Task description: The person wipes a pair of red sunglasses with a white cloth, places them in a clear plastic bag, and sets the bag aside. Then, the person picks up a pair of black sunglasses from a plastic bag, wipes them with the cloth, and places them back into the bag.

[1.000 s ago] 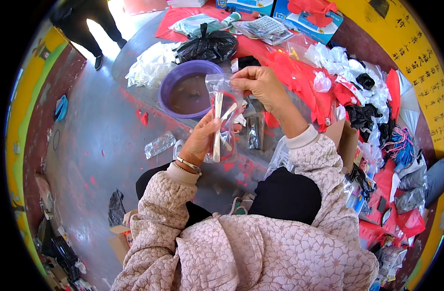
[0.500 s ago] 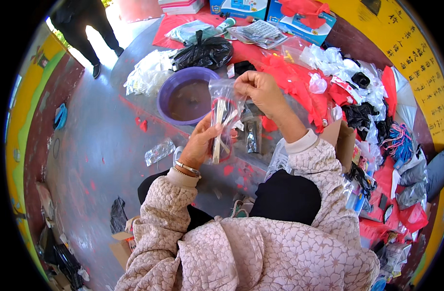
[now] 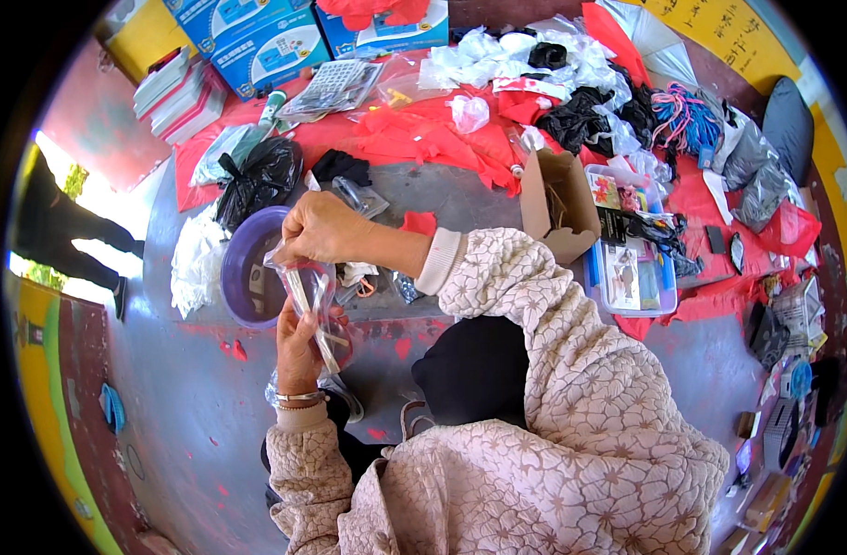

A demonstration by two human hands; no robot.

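Note:
A clear plastic bag [image 3: 322, 289] with several thin, pale sticks and something red-edged inside is held up between both my hands. My left hand [image 3: 297, 348] grips the bag's lower side, thumb in front. At the bag's top edge, my right hand [image 3: 329, 228] is closed in a pinch, its fingertips partly hidden behind the knuckles. Just left of the bag is a purple basin [image 3: 227, 279], with pale pieces visible inside it. Small packets and a dark patterned pouch [image 3: 407, 289] lie on the grey surface beyond my right wrist.
A black plastic bag [image 3: 264, 181] and white plastic bags [image 3: 197, 261] lie around the basin. To the right are an opened cardboard box [image 3: 537, 199] and a clear bin [image 3: 662, 298] of goods. Blue boxes [image 3: 273, 57] stand at the back. A person in dark clothes [image 3: 67, 231] stands far left.
The view has swung to the right, so the basin and my hands appear farther left. Both hands have kept hold of the bag, which now tilts with its top toward the left.

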